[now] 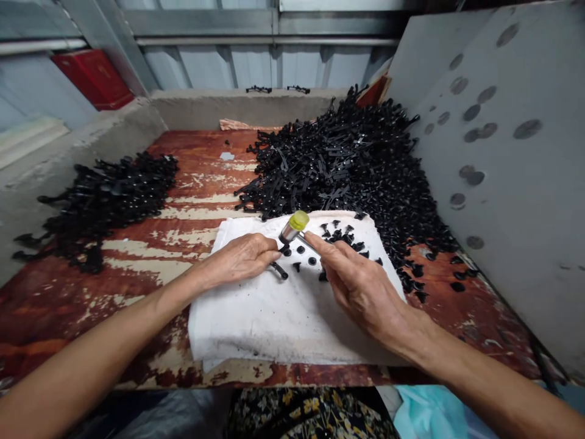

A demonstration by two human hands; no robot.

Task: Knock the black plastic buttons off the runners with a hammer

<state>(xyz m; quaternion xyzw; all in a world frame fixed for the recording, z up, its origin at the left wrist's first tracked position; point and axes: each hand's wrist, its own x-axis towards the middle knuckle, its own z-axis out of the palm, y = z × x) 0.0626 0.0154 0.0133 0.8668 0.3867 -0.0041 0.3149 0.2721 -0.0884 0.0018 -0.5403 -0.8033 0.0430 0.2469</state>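
Note:
My right hand (356, 280) is closed round the handle of a small mallet (292, 227) with a yellow-green face and a metal head. The mallet's lower end rests at or just above the tip of a black plastic part (280, 271), which my left hand (249, 256) pinches over a white cloth (292, 317). I cannot tell whether mallet and part touch. Several small black caps with stems (342, 236) lie loose on the cloth, around and beyond the mallet. The fingers of my left hand hide much of the part they hold.
A large heap of black parts (333, 158) fills the back right of the worn red-brown table (150, 244). A smaller pile (114, 195) lies at the left. A grey panel (503, 152) stands along the right, and a low concrete ledge (228, 107) runs behind.

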